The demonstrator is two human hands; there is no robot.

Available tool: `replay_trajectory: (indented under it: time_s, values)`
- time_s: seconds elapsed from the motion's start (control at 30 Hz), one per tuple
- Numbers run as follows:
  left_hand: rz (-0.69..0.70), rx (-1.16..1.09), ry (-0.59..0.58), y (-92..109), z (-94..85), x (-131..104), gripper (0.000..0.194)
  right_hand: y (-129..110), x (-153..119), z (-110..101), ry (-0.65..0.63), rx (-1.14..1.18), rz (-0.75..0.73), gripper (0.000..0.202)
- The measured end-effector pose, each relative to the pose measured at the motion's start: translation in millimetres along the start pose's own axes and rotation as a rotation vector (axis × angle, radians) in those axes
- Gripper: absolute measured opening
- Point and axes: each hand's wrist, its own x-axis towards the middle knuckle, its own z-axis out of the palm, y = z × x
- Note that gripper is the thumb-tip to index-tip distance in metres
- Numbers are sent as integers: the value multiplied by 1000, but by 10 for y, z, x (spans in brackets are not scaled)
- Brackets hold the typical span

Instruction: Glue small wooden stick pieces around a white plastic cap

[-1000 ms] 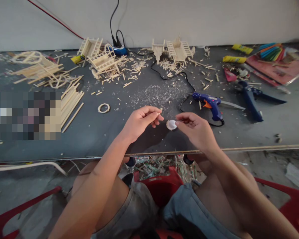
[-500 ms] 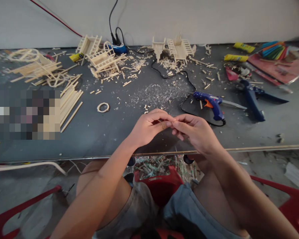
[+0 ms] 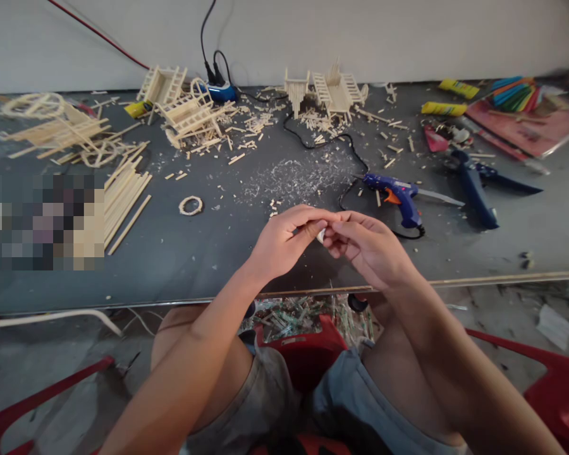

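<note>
Near the table's [image 3: 208, 272] close edge, the right hand [image 3: 367, 243] had its fingers curled in around a small white piece [image 3: 321, 235], using the fingertips, likely because it was so tiny. The left hand [image 3: 284, 243] met it there (how tightly its thumb and forefinger closed, and on what, I couldn't tell). Farther on, a pale ring [image 3: 190, 205] lay left and a glue gun [image 3: 393, 193] right, probably for easy reach. Wooden models [image 3: 193, 114] stood far back, perhaps leaving the hands room.
</note>
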Motion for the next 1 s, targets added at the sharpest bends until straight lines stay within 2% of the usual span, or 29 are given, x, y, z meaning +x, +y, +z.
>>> replay_trajectory:
  time_s: [0.13, 0.3, 0.37, 0.43, 0.6, 0.67, 0.73, 0.9, 1.0]
  values:
    - [-52, 68, 60, -47, 0, 8, 16, 36, 33, 2, 6, 8, 13, 14]
    - [-162, 237, 156, -113, -131, 38, 17, -10, 104, -77, 160, -38, -70, 14]
    - [-180, 285, 101, -96, -189, 40, 16, -42, 118, -123, 214, -88, -112, 13]
    - [-193, 308, -15, -49, -222, 30, 17, -56, 117, -163, 233, -156, -131, 11]
    - [-127, 299, -446, 87, -189, -40, 15, -24, 73, -229, 225, -303, -137, 11]
    - [-84, 348, -565, 102, -153, -76, 16, -8, 53, -251, 223, -344, -142, 12]
    - [-57, 413, -606, 85, -117, -108, 16, 4, 37, -274, 213, -393, -128, 14]
    - [-2, 445, -624, 15, -66, -156, 13, 17, 8, -302, 180, -521, -83, 20]
    - [-38, 386, -545, 41, -87, -160, 14, 13, -2, -272, 142, -552, -51, 24]
